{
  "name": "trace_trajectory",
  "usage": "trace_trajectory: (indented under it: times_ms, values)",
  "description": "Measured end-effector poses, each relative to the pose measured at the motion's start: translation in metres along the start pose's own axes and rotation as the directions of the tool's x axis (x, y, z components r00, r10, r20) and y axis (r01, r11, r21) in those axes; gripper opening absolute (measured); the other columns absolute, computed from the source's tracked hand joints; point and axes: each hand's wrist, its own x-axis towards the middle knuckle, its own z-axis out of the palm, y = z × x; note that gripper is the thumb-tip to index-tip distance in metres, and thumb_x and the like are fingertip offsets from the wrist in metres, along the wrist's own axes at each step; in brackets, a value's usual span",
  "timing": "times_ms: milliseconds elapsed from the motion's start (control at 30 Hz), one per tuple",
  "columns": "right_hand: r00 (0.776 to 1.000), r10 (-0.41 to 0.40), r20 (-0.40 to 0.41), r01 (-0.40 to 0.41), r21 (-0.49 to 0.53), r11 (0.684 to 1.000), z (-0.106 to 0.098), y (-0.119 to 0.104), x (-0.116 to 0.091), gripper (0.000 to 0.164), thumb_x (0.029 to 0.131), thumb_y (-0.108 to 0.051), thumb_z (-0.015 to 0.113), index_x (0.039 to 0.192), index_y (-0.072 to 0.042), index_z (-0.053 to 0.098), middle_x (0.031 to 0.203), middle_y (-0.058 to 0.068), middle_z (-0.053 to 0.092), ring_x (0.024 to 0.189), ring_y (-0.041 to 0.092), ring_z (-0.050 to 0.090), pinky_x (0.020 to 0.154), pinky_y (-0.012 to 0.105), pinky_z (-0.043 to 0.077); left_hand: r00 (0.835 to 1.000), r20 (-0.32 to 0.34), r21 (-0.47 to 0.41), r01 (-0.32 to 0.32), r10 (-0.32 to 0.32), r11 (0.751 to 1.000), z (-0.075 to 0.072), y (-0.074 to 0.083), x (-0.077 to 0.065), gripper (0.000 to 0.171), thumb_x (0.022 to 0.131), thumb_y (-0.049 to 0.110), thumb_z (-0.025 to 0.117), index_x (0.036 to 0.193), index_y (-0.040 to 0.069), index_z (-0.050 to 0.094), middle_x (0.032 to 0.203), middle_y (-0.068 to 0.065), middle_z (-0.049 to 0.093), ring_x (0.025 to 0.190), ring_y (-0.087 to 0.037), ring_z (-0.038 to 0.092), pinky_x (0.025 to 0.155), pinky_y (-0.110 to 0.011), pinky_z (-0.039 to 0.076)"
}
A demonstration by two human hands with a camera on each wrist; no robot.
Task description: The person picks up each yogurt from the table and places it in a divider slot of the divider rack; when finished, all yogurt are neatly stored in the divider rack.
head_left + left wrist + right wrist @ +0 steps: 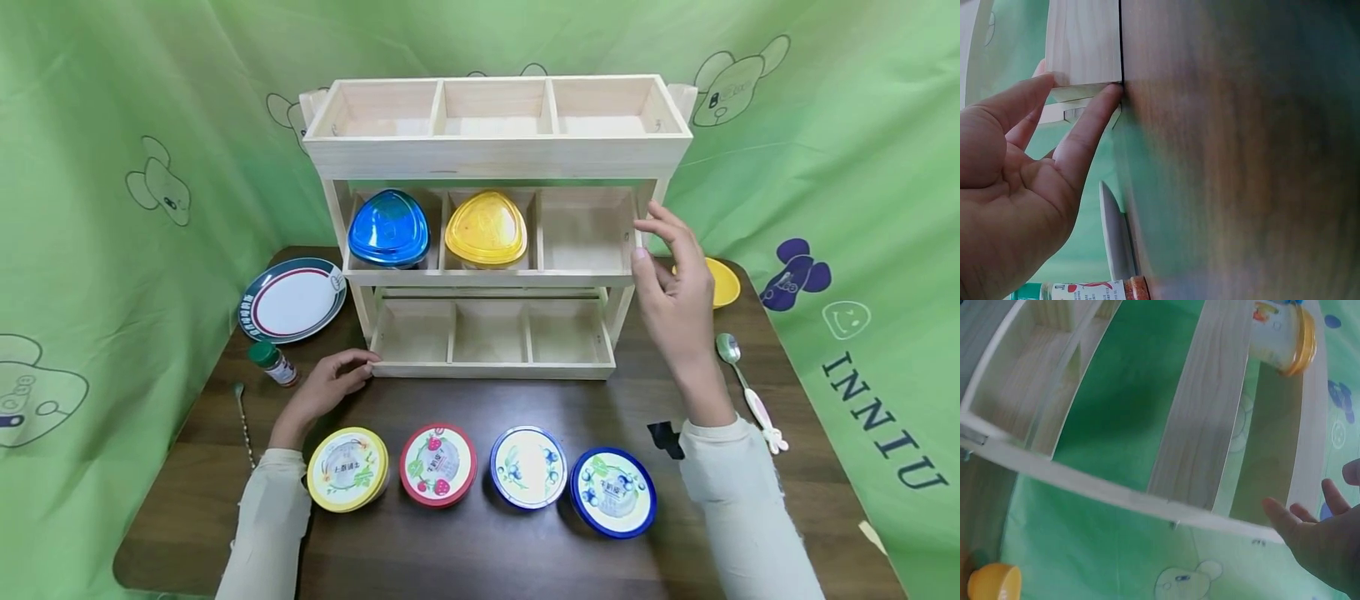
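A three-tier pale wooden rack (495, 157) stands on the table, each tier split into three compartments. On its middle tier, a blue-lidded jar (389, 228) sits in the left compartment and a yellow-lidded jar (486, 228) in the centre one. My left hand (330, 385) touches the left front corner of the bottom tier (1085, 44) with extended fingertips. Beside the right end of the middle tier is my right hand (675, 279), thumb and fingers spread apart. In the right wrist view, its fingertips (1275, 509) overlap the rack's side edge.
Four round-lidded tubs, yellow (348, 469), red (438, 465), light blue (528, 467) and dark blue (612, 492), line the front. A plate (292, 300) and green-capped bottle (272, 363) stand left; a yellow bowl (722, 283) and spoon (756, 408) lie right.
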Motion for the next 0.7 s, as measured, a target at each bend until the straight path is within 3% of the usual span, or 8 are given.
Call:
trace_trajectory:
  times_ms: [367, 700]
  values:
    - [0.995, 0.103, -0.006, -0.103, -0.029, 0.994, -0.032, 0.015, -0.014, 0.035, 0.11, -0.01, 0.06, 0.142, 0.001, 0.067, 0.158, 0.004, 0.058, 0.149, 0.02, 0.049, 0.114, 0.032, 0.053, 1.0, -0.005, 0.006, -0.001, 0.001, 1.0, 0.0, -0.002, 0.0, 0.033, 0.115, 0.014, 0.058, 0.141, -0.003, 0.065, 0.151, -0.025, 0.055, 0.138, -0.039, 0.055, 0.113, -0.047, 0.053]
    - [0.989, 0.146, -0.022, -0.146, -0.02, 0.989, -0.057, 0.03, -0.034, 0.034, 0.109, -0.005, 0.059, 0.142, -0.001, 0.066, 0.159, 0.007, 0.056, 0.148, 0.021, 0.049, 0.109, 0.019, 0.052, 1.0, -0.006, 0.001, -0.001, 0.001, 1.0, 0.0, -0.001, 0.001, 0.033, 0.115, 0.015, 0.058, 0.142, -0.004, 0.064, 0.153, -0.026, 0.054, 0.14, -0.04, 0.054, 0.114, -0.047, 0.052]
